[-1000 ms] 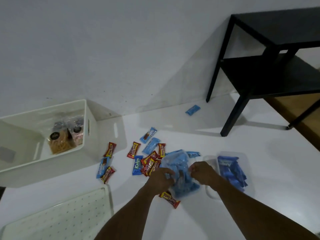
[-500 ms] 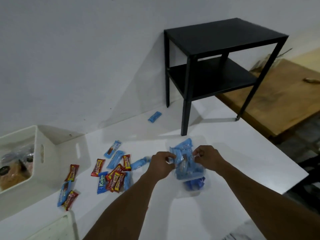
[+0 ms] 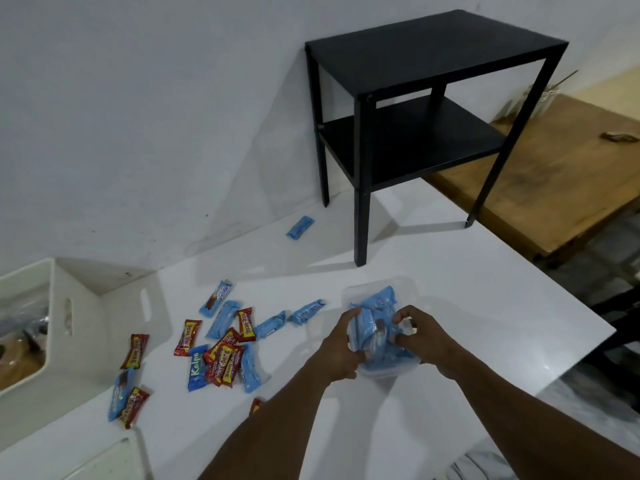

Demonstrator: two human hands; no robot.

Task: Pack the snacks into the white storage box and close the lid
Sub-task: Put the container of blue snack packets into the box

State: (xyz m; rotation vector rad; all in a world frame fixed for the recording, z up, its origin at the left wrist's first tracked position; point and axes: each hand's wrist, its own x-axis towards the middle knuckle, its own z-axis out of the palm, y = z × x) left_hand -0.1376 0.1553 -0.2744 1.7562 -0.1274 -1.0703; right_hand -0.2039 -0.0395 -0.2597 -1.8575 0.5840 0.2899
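My left hand [image 3: 341,351] and my right hand [image 3: 420,336] both grip a bundle of blue snack packs [image 3: 375,332] over a clear plastic container [image 3: 367,289] that also holds blue packs. A scatter of red and blue snack bars [image 3: 225,351] lies on the white table [image 3: 467,289] to the left of my hands. One blue bar [image 3: 300,227] lies alone near the wall. The white storage box [image 3: 65,313] stands open at the far left with bagged snacks inside. Its white lid [image 3: 104,459] lies at the bottom left.
A black two-shelf side table [image 3: 415,109] stands on the white table at the back right. Beyond the table's right edge is a wooden surface [image 3: 554,174]. A white wall runs behind everything.
The view has swung right, so the box slid toward the left edge. My hands carried the blue pack bundle to the right and now hold it over the clear container.
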